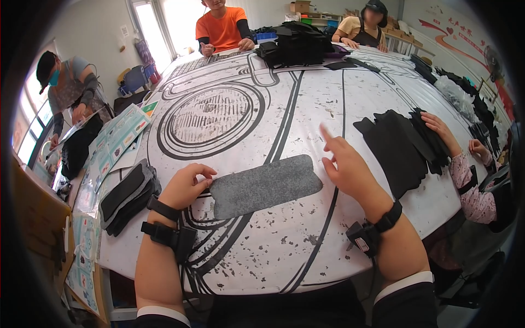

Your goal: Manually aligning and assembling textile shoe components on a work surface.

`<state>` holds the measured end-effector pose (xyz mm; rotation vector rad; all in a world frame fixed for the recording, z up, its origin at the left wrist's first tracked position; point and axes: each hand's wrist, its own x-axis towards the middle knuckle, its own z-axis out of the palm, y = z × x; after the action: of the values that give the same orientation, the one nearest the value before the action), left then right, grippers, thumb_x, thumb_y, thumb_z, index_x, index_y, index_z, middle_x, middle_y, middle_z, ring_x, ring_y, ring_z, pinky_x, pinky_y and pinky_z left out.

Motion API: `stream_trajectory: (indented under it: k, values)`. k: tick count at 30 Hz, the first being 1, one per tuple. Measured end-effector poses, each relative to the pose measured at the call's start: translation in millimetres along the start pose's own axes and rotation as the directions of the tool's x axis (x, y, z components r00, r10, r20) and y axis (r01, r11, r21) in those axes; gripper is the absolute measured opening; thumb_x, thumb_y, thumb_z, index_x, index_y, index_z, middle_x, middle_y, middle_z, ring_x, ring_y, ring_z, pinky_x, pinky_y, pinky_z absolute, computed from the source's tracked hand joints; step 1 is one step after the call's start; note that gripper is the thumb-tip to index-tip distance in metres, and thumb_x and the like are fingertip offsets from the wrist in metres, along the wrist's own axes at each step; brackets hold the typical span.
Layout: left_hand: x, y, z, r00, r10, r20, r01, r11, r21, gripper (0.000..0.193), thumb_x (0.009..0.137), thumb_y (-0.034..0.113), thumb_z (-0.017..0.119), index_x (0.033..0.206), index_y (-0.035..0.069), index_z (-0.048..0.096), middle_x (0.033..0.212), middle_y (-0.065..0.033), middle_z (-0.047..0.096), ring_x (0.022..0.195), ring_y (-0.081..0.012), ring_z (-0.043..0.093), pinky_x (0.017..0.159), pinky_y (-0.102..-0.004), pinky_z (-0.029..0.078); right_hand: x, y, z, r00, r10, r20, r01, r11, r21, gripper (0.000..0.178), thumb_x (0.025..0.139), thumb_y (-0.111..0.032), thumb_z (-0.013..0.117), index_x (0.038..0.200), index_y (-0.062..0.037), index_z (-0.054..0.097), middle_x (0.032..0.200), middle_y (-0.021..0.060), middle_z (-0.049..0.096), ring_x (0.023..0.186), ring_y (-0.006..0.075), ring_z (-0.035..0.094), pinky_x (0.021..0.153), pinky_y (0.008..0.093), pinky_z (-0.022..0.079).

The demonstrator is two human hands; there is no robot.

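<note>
A speckled grey, felt-like strip [265, 188] with wavy ends lies flat on the table before me. My left hand [191, 183] is at its left end, fingers curled and the thumb and fingertips closed at the upper corner. Just past the strip's right end, my right hand [349, 167] hovers with the index finger stretched out and the fingers apart, holding nothing. On the left, a stack of similar grey and black strips [131, 195] rests near the table edge. Black straps with small boxes circle both my wrists.
The table [290, 249] has a black line drawing on white. At right, a co-worker's hand [437, 131] rests on black pieces [391, 147]. A large black pile [301, 44] stands at the far side, near two people. Another person [71, 87] works at left beside printed sheets [123, 131].
</note>
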<state>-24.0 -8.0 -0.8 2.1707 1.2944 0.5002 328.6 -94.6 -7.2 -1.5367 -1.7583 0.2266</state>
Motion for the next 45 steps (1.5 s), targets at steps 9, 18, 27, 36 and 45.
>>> stream_trajectory:
  k: [9,18,27,36,45]
  values:
    - [-0.4,3.2,-1.2,0.999,0.013,0.033,-0.012,1.0,-0.026,0.019,0.083,0.009,0.064,0.101,0.005,0.069,0.083,-0.0033,0.066,0.059,-0.0096,0.049,0.057,-0.0246,0.043,-1.8,22.8,11.4,0.971,-0.171,0.168,0.193,0.973,-0.129,0.022,0.078,-0.001,0.055,0.096,-0.0029,0.068,0.1,0.0106,0.061,0.09,0.031,0.058,0.081,0.0379,0.049]
    - [-0.4,3.2,-2.4,0.992,-0.001,0.123,0.013,0.996,-0.092,0.019,0.084,0.013,0.065,0.1,0.006,0.07,0.078,-0.0013,0.066,0.057,-0.0061,0.048,0.053,-0.0234,0.042,0.2,7.4,-1.1,0.987,0.028,0.156,-0.005,0.99,-0.144,0.016,0.076,-0.003,0.051,0.075,-0.0056,0.067,0.086,0.0117,0.063,0.086,0.0315,0.059,0.076,0.0392,0.048]
    - [-0.3,-0.4,-2.2,0.991,0.09,0.098,-0.089,0.996,-0.015,0.014,0.081,0.014,0.067,0.092,0.007,0.07,0.086,-0.0032,0.061,0.065,-0.011,0.05,0.06,-0.025,0.043,1.5,5.9,-7.0,0.949,0.275,0.155,-0.226,0.935,-0.273,0.019,0.079,-0.012,0.05,0.077,-0.0039,0.067,0.083,0.0138,0.063,0.082,0.0333,0.061,0.072,0.041,0.049]
    - [-1.3,4.1,-3.3,0.989,-0.004,0.145,0.014,0.998,-0.068,0.013,0.081,0.013,0.066,0.091,0.005,0.063,0.082,-0.0023,0.062,0.061,-0.0101,0.048,0.058,-0.0251,0.042,3.4,25.4,-41.1,0.971,0.141,-0.195,-0.223,0.835,-0.503,0.013,0.078,-0.013,0.06,0.088,-0.0077,0.065,0.097,0.0096,0.063,0.09,0.0302,0.06,0.077,0.0395,0.05]
    - [-2.0,-4.6,-2.4,0.997,0.036,0.062,-0.029,0.994,-0.105,0.019,0.084,0.014,0.064,0.098,0.005,0.057,0.082,-0.0017,0.06,0.061,-0.0091,0.047,0.057,-0.0245,0.041,4.7,44.4,-54.5,0.922,0.374,-0.099,-0.299,0.526,-0.796,0.03,0.075,-0.018,0.07,0.102,-0.0083,0.063,0.111,0.0073,0.059,0.104,0.0279,0.055,0.086,0.0402,0.046]
